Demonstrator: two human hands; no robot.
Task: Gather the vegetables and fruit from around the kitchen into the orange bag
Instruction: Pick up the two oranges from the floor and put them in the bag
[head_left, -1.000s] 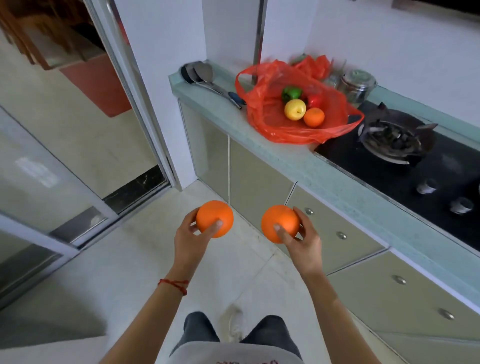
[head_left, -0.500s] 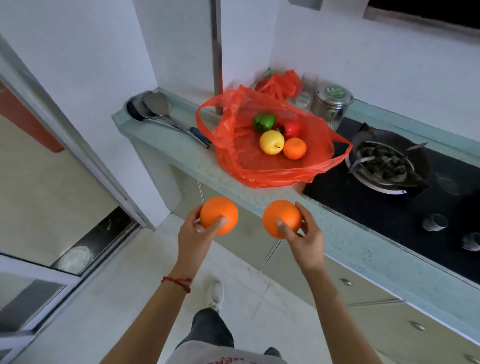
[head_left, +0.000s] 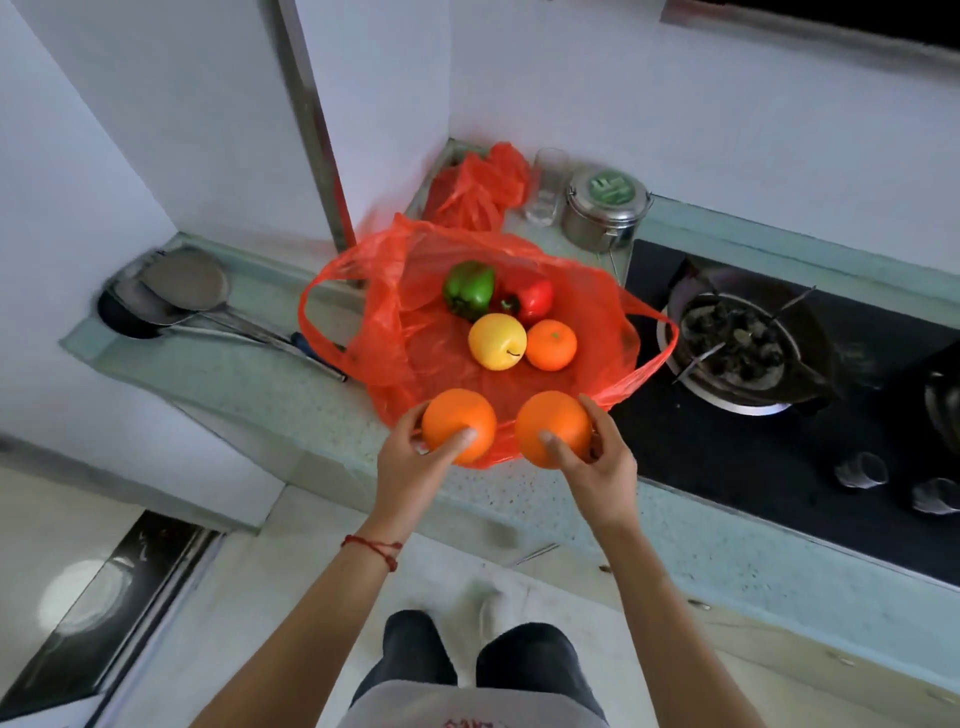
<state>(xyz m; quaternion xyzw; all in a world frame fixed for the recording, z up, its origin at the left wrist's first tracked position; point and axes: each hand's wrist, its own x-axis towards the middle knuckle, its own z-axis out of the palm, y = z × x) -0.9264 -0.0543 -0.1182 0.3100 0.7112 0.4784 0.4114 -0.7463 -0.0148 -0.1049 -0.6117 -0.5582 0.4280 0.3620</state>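
Note:
The orange bag (head_left: 395, 332) lies open on the pale green counter (head_left: 291, 400). Inside it I see a green pepper (head_left: 469, 288), a red pepper (head_left: 534, 299), a yellow apple (head_left: 497, 341) and a small orange (head_left: 551, 344). My left hand (head_left: 410, 467) grips one large orange (head_left: 457, 422) and my right hand (head_left: 602, 462) grips a second large orange (head_left: 551, 426). Both oranges hover side by side over the bag's near rim.
Ladles and a spatula (head_left: 176, 296) lie at the counter's left end. Behind the bag sit a crumpled orange bag (head_left: 478, 187), a glass (head_left: 545, 187) and a steel tin (head_left: 605, 208). A black hob with a burner (head_left: 737, 353) and knobs (head_left: 860, 470) fills the right.
I have stepped closer to the counter. Both hands moved forward with their oranges, from in front of the cabinet to over the bag's near edge.

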